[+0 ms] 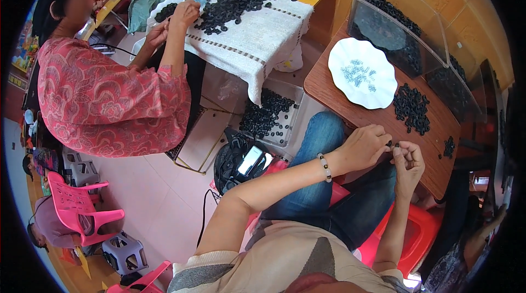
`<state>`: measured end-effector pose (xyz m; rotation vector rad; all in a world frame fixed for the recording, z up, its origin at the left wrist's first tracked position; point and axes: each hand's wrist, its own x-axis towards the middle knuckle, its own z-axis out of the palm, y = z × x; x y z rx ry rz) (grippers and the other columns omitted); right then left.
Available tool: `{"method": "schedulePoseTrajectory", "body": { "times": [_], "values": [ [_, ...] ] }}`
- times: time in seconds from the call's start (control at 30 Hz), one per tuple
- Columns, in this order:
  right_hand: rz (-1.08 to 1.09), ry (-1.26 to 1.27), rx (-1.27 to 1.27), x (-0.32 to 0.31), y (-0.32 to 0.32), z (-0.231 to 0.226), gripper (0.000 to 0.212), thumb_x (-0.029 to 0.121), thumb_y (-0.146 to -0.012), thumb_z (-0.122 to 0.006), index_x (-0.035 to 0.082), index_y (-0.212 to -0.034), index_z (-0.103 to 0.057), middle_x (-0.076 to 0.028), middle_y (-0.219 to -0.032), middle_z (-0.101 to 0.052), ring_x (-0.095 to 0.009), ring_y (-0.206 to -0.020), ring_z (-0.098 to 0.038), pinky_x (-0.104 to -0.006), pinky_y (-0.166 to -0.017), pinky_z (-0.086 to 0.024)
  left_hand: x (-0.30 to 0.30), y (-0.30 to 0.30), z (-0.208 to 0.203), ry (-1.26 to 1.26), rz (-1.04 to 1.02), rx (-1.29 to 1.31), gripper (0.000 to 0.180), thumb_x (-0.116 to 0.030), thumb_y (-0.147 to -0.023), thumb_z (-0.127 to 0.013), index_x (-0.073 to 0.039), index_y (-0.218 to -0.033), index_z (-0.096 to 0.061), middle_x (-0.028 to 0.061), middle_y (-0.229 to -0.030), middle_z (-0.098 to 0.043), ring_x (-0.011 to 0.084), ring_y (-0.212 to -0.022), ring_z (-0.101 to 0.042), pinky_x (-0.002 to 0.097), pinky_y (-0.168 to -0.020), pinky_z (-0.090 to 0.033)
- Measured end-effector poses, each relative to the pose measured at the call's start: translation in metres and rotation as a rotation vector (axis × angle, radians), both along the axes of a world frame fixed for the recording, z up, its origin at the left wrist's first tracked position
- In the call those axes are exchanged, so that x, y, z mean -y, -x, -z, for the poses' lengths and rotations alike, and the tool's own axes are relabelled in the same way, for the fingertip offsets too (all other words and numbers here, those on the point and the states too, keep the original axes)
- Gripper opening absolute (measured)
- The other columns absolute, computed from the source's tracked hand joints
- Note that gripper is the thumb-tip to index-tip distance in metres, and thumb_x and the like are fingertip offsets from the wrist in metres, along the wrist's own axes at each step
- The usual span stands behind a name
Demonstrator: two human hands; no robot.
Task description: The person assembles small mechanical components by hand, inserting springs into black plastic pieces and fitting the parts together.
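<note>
My left hand [362, 148], with a bead bracelet [324, 167] on its wrist, is closed in a pinch above my lap at the table's near edge. A small black piece [389, 143] sits at its fingertips. Just beside it, my right hand [410, 168] pinches at another small dark piece [396, 145]; the fingers cover most of it. Beyond my hands lies a pile of small black ring-like pieces [412, 107] on the brown table [323, 82]. A white scalloped plate [356, 50] there holds many tiny clear or silvery bits.
Clear bins [378, 13] of black pieces stand along the table's back. A smaller black pile [449, 148] lies right. Left, a co-worker [109, 101] handles pieces at a cloth-covered table [274, 35]. A tray [274, 112] of black pieces and a black bag [233, 164] with a phone are below.
</note>
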<state>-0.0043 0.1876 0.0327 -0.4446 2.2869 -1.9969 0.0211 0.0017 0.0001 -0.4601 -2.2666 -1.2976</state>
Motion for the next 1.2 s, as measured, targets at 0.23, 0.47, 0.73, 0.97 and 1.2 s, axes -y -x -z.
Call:
{"method": "schedulePoseTrajectory", "body": {
  "times": [0.23, 0.47, 0.73, 0.97, 1.2],
  "values": [
    [0.006, -0.048, -0.043, -0.001, 0.001, 0.006, 0.012, 0.005, -0.099, -0.066, 0.001, -0.11, -0.067, 0.001, -0.09, -0.065, -0.005, -0.077, -0.058, -0.0201, -0.067, -0.046, 0.001, 0.0, 0.0, 0.013, 0.013, 0.031, 0.017, -0.013, -0.089, -0.07, -0.002, -0.101, -0.065, 0.015, -0.09, -0.06, 0.0365, -0.089, -0.062, 0.0463, -0.074, -0.051],
    [0.013, -0.097, -0.073, 0.002, 0.0, 0.008, 0.013, 0.004, -0.1, -0.063, 0.001, -0.112, -0.068, 0.001, -0.093, -0.065, -0.005, -0.079, -0.058, -0.0212, -0.067, -0.047, 0.001, 0.0, 0.0, 0.009, 0.009, 0.026, 0.018, -0.013, -0.088, -0.07, -0.001, -0.102, -0.066, 0.0154, -0.092, -0.061, 0.037, -0.089, -0.062, 0.0469, -0.075, -0.052],
    [0.015, -0.083, -0.03, 0.001, 0.0, 0.014, 0.013, 0.003, -0.101, -0.062, 0.0, -0.113, -0.066, 0.001, -0.094, -0.065, -0.004, -0.082, -0.06, -0.0187, -0.069, -0.047, 0.001, 0.001, 0.002, 0.017, 0.007, 0.005, 0.02, -0.012, -0.087, -0.071, -0.001, -0.103, -0.066, 0.016, -0.092, -0.061, 0.0373, -0.089, -0.062, 0.0467, -0.074, -0.052],
    [0.011, -0.116, -0.088, -0.001, 0.001, 0.012, 0.015, 0.004, -0.101, -0.062, 0.0, -0.115, -0.067, 0.001, -0.096, -0.065, -0.004, -0.082, -0.06, -0.0188, -0.069, -0.047, 0.003, 0.001, 0.0, 0.01, 0.01, 0.022, 0.018, -0.013, -0.089, -0.07, -0.002, -0.102, -0.065, 0.0149, -0.091, -0.06, 0.0367, -0.087, -0.062, 0.0468, -0.073, -0.051],
    [0.049, -0.039, -0.012, -0.001, 0.0, 0.011, 0.017, 0.004, -0.099, -0.067, 0.0, -0.115, -0.07, 0.001, -0.092, -0.067, -0.004, -0.077, -0.059, -0.0197, -0.066, -0.047, 0.003, 0.003, 0.001, -0.025, 0.011, 0.009, 0.018, -0.015, -0.09, -0.07, -0.004, -0.102, -0.065, 0.0148, -0.089, -0.059, 0.0366, -0.086, -0.062, 0.0466, -0.072, -0.05]
  ]
}}
